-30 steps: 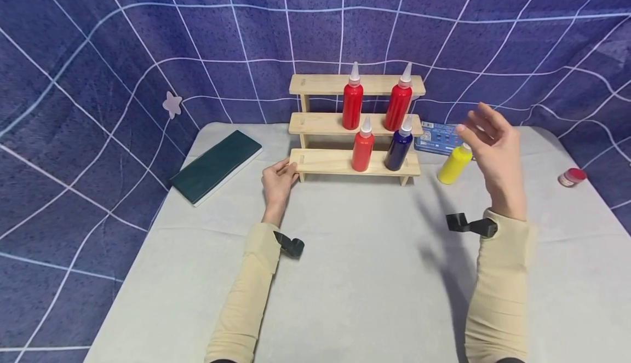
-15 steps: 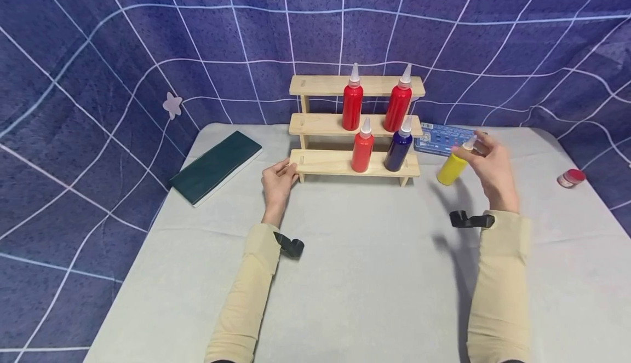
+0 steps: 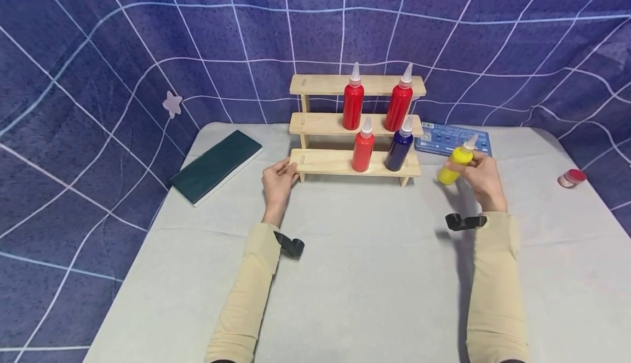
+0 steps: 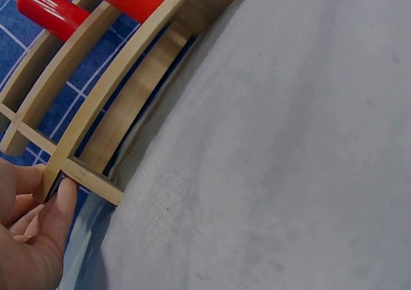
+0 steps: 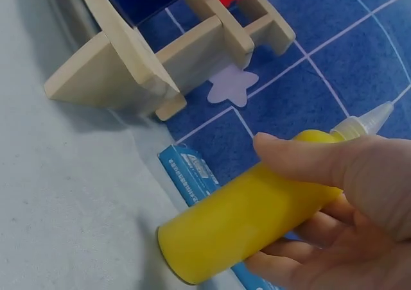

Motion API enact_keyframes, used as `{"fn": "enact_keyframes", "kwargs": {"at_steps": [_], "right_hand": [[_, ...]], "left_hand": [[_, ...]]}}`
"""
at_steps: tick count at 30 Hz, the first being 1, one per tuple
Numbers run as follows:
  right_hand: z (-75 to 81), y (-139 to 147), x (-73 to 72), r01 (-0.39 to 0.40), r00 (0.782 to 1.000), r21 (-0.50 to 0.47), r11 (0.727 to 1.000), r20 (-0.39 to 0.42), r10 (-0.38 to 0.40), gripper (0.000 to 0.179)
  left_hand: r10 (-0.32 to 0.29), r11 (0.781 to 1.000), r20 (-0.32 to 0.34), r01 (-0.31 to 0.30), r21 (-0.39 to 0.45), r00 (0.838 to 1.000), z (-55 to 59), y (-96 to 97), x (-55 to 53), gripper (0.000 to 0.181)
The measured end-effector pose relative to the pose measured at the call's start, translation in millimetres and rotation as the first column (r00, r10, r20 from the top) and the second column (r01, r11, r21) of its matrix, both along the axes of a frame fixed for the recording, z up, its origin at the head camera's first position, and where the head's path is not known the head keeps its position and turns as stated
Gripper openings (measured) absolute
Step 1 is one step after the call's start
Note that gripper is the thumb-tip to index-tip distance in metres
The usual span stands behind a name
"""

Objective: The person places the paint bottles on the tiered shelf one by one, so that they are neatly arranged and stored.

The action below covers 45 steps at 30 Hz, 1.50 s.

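My right hand (image 3: pixel 484 181) grips a yellow squeeze bottle (image 3: pixel 449 174) with a pale pointed nozzle, to the right of a three-tier wooden rack (image 3: pixel 322 160). In the right wrist view the thumb lies across the yellow bottle (image 5: pixel 237 219) and the fingers curl beneath it. My left hand (image 3: pixel 277 186) pinches the left end of the rack's lowest shelf, thumb below and fingers above in the left wrist view. On that shelf stand a light red bottle (image 3: pixel 362 154) and a dark blue bottle (image 3: pixel 398 152). Two red bottles, one of them the left one (image 3: pixel 352 108), stand on the middle shelf.
Behind the yellow bottle lies a blue printed box (image 3: pixel 434 137). A small red-lidded jar (image 3: pixel 572 178) sits near the table's right edge. A dark green book-like block (image 3: pixel 217 166) lies at the left. A patterned blue curtain (image 3: pixel 246 40) hangs behind the table.
My right hand has come down and closed around the yellow bottle, which still stands near the same spot. The left hand stays on the rack.
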State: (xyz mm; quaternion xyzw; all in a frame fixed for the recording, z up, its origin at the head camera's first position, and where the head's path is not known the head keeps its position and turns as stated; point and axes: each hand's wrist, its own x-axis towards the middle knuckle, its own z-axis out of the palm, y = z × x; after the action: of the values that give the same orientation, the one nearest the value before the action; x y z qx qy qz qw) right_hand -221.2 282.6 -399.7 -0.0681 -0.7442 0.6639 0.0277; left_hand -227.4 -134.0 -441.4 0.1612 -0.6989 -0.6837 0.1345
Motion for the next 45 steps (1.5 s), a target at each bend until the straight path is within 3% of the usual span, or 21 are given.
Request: {"fn": "enact_keyframes", "kwargs": {"at_steps": [8, 19, 25, 30, 36, 45], "right_hand": [[3.3, 0, 3.9, 0.0, 1.0, -0.058, 0.998, -0.015, -0.001, 0.018], [38.1, -3, 17.2, -0.079, 0.997, 0.064, 0.995, 0.025, 0.078, 0.017], [59.7, -12, 26.5, -0.131, 0.991, 0.215, 0.968, 0.021, 0.129, 0.018], [73.7, -24, 33.8, -0.153, 0.986, 0.217, 0.964, -0.029, 0.163, 0.019], [84.1, -42, 40.8, -0.234, 0.963, 0.237, 0.943, -0.078, 0.259, 0.02], [89.5, -72, 38.1, -0.324, 0.941, 0.31, 0.894, 0.007, 0.339, 0.043]], "left_hand": [[-0.01, 1.0, 0.003, 0.01, 0.0, 1.0, 2.0, -0.4, 1.4, 0.035], [-0.013, 1.0, -0.011, 0.013, -0.013, 1.0, 2.9, 0.3, 1.2, 0.034], [-0.01, 1.0, -0.004, 0.01, -0.015, 1.0, 3.3, -0.4, 1.3, 0.035], [-0.007, 1.0, -0.003, 0.007, -0.022, 1.0, 3.2, -0.6, 1.4, 0.035], [-0.015, 1.0, -0.009, 0.015, -0.014, 1.0, 3.2, -0.9, 1.6, 0.035], [-0.015, 1.0, -0.004, 0.015, -0.007, 1.0, 1.9, -1.9, 1.3, 0.035]]}}
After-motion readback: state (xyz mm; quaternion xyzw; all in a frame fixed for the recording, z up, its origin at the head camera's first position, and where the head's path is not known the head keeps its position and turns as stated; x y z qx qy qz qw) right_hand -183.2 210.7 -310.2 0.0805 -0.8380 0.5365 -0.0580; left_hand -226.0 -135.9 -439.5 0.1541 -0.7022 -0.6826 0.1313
